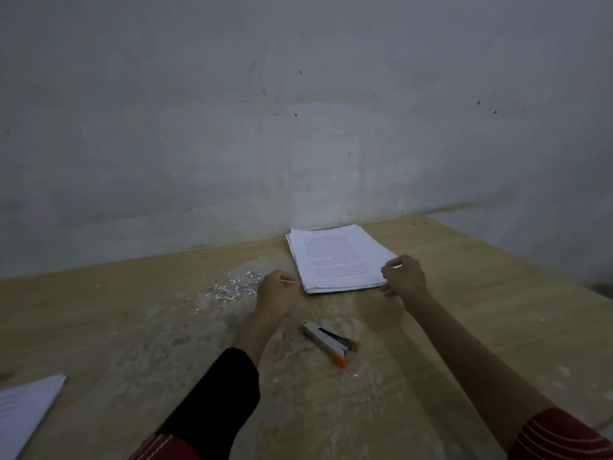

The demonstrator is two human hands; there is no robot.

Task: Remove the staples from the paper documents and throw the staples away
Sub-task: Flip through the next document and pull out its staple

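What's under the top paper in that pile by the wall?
More white sheets; their edges show. Their print is covered. The right hand pinches the paper pile's corner; the left hand holds a thin stick.

Both forearms reach forward, wrists straight. The left grip (277,293), black-sleeved, is curled, pinching a thin stick (288,281) that juts toward the other grip. The right grip (403,277), forearm bare, pinches the paper stack (338,260) at its near corner.
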